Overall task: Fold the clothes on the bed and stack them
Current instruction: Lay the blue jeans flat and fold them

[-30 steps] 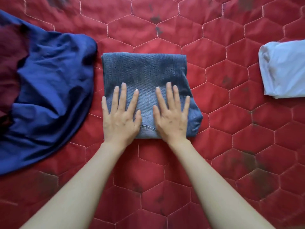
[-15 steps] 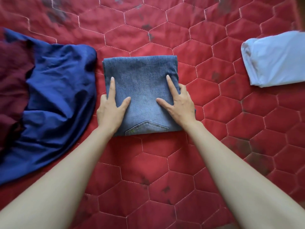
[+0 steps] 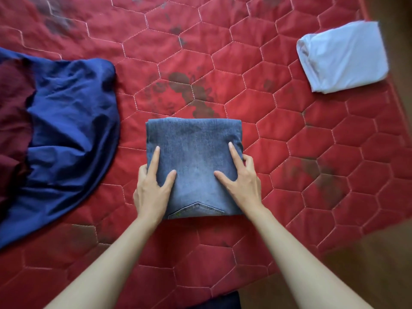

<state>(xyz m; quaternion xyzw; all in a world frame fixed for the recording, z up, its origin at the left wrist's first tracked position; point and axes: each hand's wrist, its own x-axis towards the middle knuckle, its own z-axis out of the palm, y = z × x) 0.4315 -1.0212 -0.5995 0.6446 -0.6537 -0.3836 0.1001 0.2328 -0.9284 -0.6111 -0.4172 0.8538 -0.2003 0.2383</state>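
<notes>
A red quilted bed (image 3: 278, 134) with hexagon stitching and dark blotches fills most of the view. At its left edge sprawls an unfolded navy garment (image 3: 73, 130), partly lying over a maroon garment (image 3: 13, 121). Far to the upper right, well apart from everything else, sits a folded white garment (image 3: 343, 56). Near the middle of the bed lies the folded jeans (image 3: 194, 152), a compact denim square with a pocket seam showing at its near edge. The left hand (image 3: 151, 190) grips the jeans' left side: index finger and thumb lie flat on top, the other fingers curl round the edge. The right hand (image 3: 244, 184) holds the right side likewise, index finger and thumb spread on the denim, remaining fingers wrapped over the edge.
</notes>
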